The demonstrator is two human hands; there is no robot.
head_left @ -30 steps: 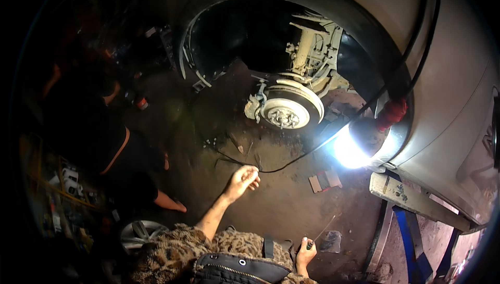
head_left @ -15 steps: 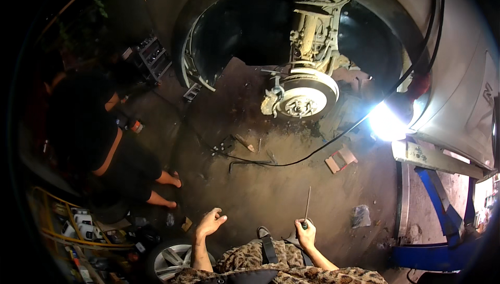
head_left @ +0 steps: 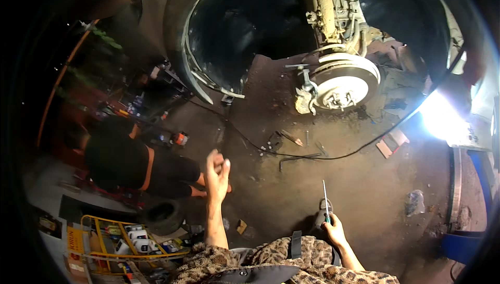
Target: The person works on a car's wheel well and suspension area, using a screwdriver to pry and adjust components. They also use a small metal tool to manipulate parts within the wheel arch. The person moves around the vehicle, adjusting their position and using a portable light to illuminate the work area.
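Screwdriver [head_left: 325, 199] is in your right hand [head_left: 333, 228] — the fingers are wrapped closed around its dark handle, low in the head view, just above your leopard-pattern sleeve [head_left: 291, 255]. Its thin metal shaft points almost straight up in the picture, away from your body, and only a little to the left. Follow this long axis and you arrive at the brake disc [head_left: 344, 82] with the caliper [head_left: 303, 99] hanging at its left side, under the open wheel arch [head_left: 208, 49]. So the hub lies ahead of you and slightly to the right, well apart from both hands, with bare dirty floor [head_left: 291, 190] and a black cable [head_left: 333, 156] between.

Your left hand [head_left: 216, 175] is raised and holds nothing — the fingers are loosely curled, the thumb up. It stands more to the left, near the crouching person in black [head_left: 135, 161], so the right hand is the nearer one to the disc. I judge the tool is already nearly lined up with it.
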